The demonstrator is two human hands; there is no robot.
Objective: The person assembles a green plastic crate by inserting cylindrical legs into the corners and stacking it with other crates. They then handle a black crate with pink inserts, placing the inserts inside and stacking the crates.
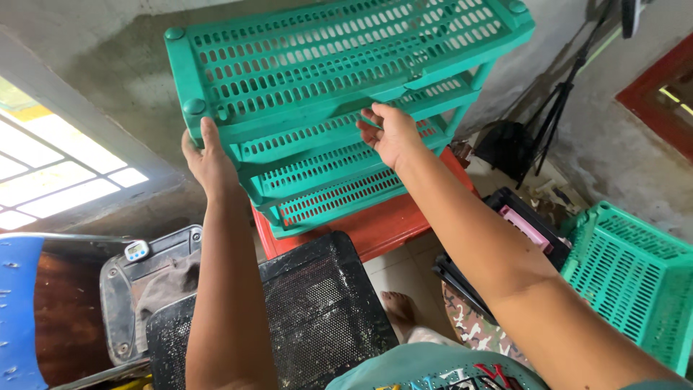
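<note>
Head cam looking down: closest in, bottom centre of the frame, there's a dusty black mesh panel (303, 310) and a bare foot (399, 307) on the tile. Bottom left has a grey scale (137, 282) with a cloth (170, 285) on it, beside a blue board (18, 310). Lower right, a green crate (635, 282) sits next to a black tray (530, 227).

Both arms reach over all that to the green rack (339, 108), upper centre, standing on a red stool (382, 224) against the wall. Left hand (211, 162) is wrapped around the rack's near-left corner post, fingers mostly hidden behind it. Right hand (393, 133) has its fingers curled over the front edge of a middle shelf.

Rack's shelves run long from left to right across the frame, rising a bit toward the upper right; its tiers are stacked and the whole thing leans away from the camera. A dark tripod (556, 115) stands at the upper right, past it.
</note>
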